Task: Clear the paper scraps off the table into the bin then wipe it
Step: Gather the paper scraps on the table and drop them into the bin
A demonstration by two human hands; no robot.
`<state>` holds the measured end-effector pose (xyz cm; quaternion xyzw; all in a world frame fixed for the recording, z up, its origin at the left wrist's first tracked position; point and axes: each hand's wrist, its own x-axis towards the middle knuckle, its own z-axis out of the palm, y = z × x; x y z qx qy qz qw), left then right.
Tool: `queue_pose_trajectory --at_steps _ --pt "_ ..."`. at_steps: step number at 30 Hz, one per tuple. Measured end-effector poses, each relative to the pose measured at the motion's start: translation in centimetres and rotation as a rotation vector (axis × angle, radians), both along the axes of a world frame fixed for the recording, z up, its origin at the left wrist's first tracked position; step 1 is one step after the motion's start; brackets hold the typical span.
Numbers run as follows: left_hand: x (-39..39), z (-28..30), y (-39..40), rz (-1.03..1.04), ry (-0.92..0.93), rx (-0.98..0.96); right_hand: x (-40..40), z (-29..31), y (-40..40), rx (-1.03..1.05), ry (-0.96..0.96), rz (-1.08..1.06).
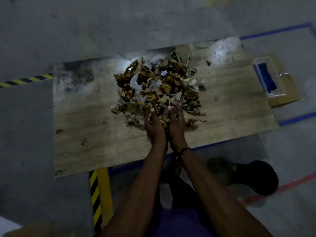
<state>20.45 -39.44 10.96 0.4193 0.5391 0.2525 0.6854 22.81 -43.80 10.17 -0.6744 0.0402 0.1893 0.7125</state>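
**Free room and obstacles on the table**

Scrap pile (157, 86) fills the middle of the table (77, 117), running from near the far edge down to the centre. Both hands, left (154, 124) and right (177, 124), are pressed together into its near edge, blocking the lower-centre approach.

Left third of the table: open wood, only a few small specks (83, 141). Near strip in front of the pile, left of the arms: open.

Right of the pile: bare lane up to the clear box (269, 77) at the right end, upper right of frame. One stray scrap (208, 62) near the far edge.

Floor, lower right: dark bin (259, 178), apart from the table. Yellow post (104, 194) under the near edge, lower left.
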Motion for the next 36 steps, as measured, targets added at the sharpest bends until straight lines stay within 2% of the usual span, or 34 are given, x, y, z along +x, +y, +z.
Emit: queue_pose_trajectory --at_steps 9,17,23,30,33,34,36 --pt "2.0 5.4 -0.8 0.011 -0.061 -0.001 2.2 5.0 -1.0 0.052 -0.011 0.120" --pt "4.3 8.9 -1.4 0.138 -0.108 -0.053 4.8 7.4 -1.1 0.113 -0.002 0.120" --pt "6.9 11.0 -1.5 0.206 -0.184 0.050 6.4 9.0 -0.8 0.202 -0.065 0.105" --pt "9.4 12.5 -2.2 0.120 -0.213 0.159 8.7 12.4 -1.8 0.291 -0.121 0.049" --pt "10.4 13.0 -2.5 0.131 -0.291 0.211 9.6 13.2 -2.2 0.288 -0.143 0.051" --pt "9.3 15.7 -4.0 0.143 -0.331 0.183 9.9 13.4 -2.2 0.275 -0.144 0.042" --pt "15.3 4.1 -0.9 0.138 -0.382 0.073 10.6 13.5 -2.0 0.263 -0.162 0.013"
